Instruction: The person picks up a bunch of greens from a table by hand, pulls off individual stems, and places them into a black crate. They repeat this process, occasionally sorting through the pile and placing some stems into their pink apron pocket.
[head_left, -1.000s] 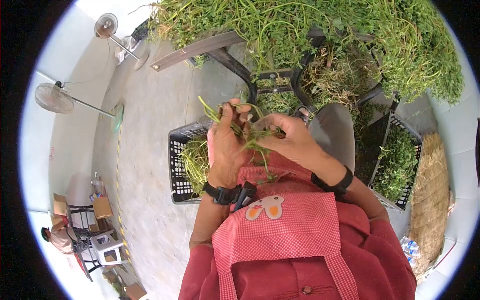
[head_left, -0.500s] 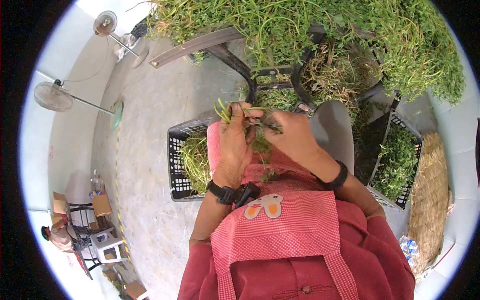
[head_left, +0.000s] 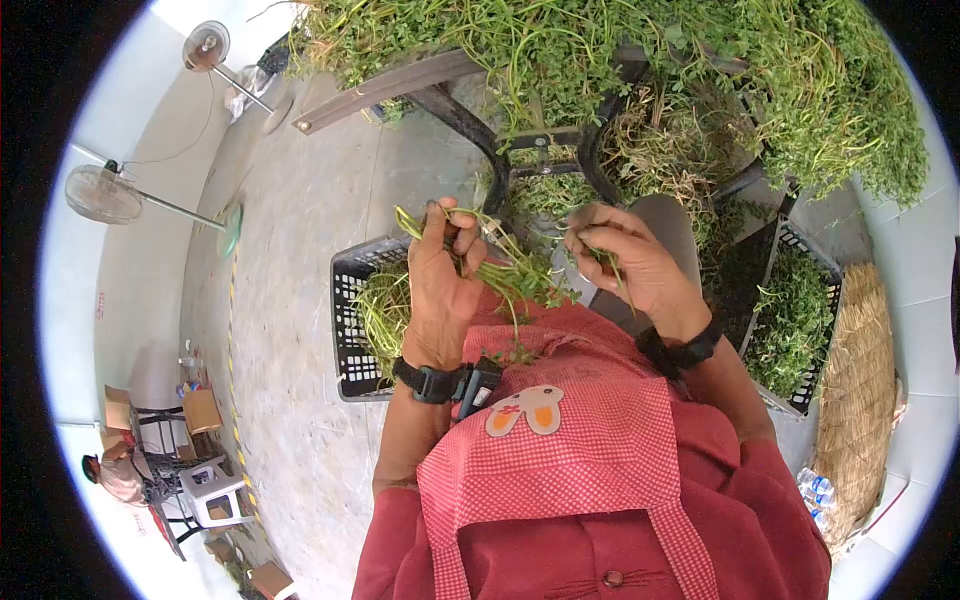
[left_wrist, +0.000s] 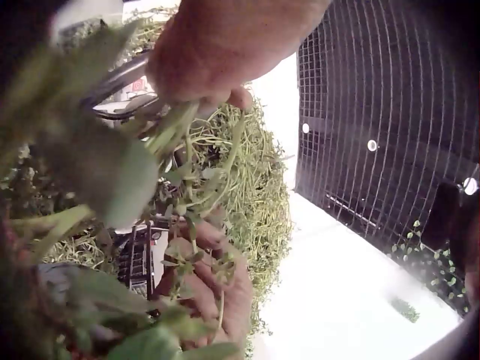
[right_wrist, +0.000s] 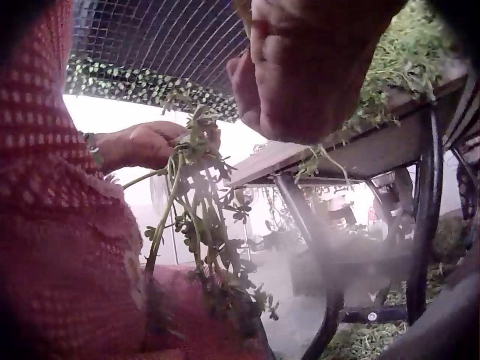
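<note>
In the head view the left hand (head_left: 440, 285) grips a small bunch of green leafy stems (head_left: 515, 275), whose leaves hang over the apron toward the right. Apart from it, the right hand (head_left: 640, 265) pinches a thin stem (head_left: 622, 280) between thumb and fingers. Leaves on the bunch (left_wrist: 180, 255) partly cover the right hand (left_wrist: 214, 292) in the left wrist view. From the right wrist, the left hand (right_wrist: 146, 145) shows with the bunch (right_wrist: 199, 202) drooping below it.
A table with a metal edge (head_left: 390, 90) bears a large heap of greens (head_left: 600, 60). Black crates (head_left: 345, 330) with greens stand at both sides. Fans (head_left: 105, 195), a straw bundle (head_left: 860, 380) and a seated person (head_left: 120, 475) are farther off.
The hands were close together at the bunch; the right hand has since moved away to the right with a thin stem. The left hand has shifted slightly left, still gripping the bunch.
</note>
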